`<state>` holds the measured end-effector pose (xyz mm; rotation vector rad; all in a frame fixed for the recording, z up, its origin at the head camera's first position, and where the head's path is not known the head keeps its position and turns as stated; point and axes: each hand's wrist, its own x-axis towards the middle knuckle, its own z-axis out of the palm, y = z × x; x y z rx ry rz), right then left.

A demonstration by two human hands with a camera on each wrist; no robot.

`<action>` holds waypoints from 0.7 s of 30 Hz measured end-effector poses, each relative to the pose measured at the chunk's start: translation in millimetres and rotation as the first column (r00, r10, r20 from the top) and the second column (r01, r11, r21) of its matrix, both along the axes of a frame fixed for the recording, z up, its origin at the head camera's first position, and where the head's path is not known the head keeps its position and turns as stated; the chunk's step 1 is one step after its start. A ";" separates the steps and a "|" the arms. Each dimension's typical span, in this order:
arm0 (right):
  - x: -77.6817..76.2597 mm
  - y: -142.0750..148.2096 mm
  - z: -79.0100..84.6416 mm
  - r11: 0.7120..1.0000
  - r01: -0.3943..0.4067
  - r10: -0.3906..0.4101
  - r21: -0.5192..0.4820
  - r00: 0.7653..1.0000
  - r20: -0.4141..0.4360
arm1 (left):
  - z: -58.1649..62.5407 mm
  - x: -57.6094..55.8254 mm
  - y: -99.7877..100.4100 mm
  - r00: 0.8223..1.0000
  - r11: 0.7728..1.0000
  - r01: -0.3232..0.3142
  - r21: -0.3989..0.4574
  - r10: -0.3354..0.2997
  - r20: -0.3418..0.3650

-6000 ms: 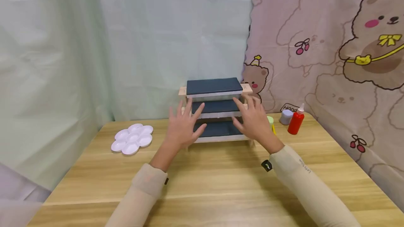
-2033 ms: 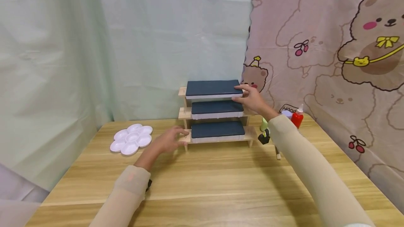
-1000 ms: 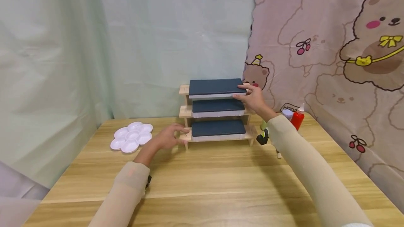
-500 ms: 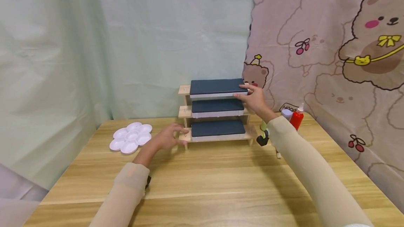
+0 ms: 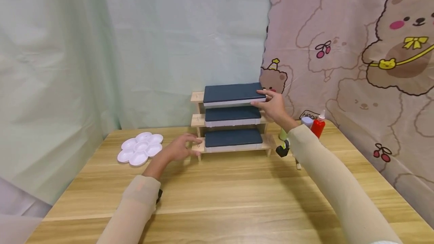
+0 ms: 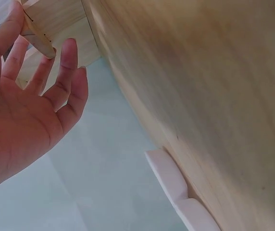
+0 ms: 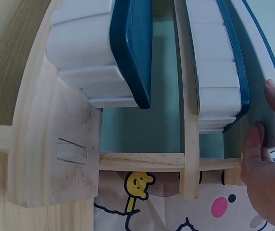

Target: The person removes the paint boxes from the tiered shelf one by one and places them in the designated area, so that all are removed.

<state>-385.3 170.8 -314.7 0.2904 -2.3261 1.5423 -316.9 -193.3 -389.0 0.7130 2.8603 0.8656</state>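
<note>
The top box point(image 5: 234, 94), white with a dark blue lid, is on the highest step of the wooden rack point(image 5: 198, 119). The right hand point(image 5: 273, 105) pinches its right end, fingers on the lid and thumb on the front. The left hand point(image 5: 181, 148) grips the left end of the lowest board. It looks like the step now is getting the top box straight while the rack is kept still. The next move seems to need a soft hold and a level box. I cannot tell if the box sits fully on the wood.

Below it are the middle box point(image 5: 233, 115) and the bottom box point(image 5: 234, 138). All three lids are on, so what is inside is hidden.

Farther left lies a white flower tray point(image 5: 140, 148) with round cups. On the right is a red bottle point(image 5: 317, 128) with a white tip, beside a pale purple pot point(image 5: 307, 122); I cannot see into either.
</note>
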 end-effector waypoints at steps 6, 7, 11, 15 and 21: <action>4.0 -0.3 0.9 1.000 0.008 -0.009 -0.019 0.999 -0.037 | -0.1 1.6 0.4 1.000 1.000 0.002 -0.006 -0.002 -0.009; 4.6 -0.1 0.7 1.000 0.011 -0.012 -0.024 0.999 -0.037 | 0.0 1.8 0.5 1.000 1.000 0.000 -0.006 0.000 -0.005; 8.0 0.4 0.5 0.999 0.018 -0.018 -0.035 1.000 -0.011 | 0.9 3.2 0.2 1.000 1.000 -0.007 -0.006 0.007 0.006; 12.0 -0.8 0.8 0.999 0.020 -0.019 -0.048 1.000 0.018 | 1.7 3.4 -0.9 0.999 1.000 -0.019 0.002 0.019 0.035; 14.8 0.1 -0.6 0.997 0.042 -0.041 -0.057 0.999 0.020 | -0.1 1.9 -0.4 0.999 1.000 -0.011 0.011 0.010 0.031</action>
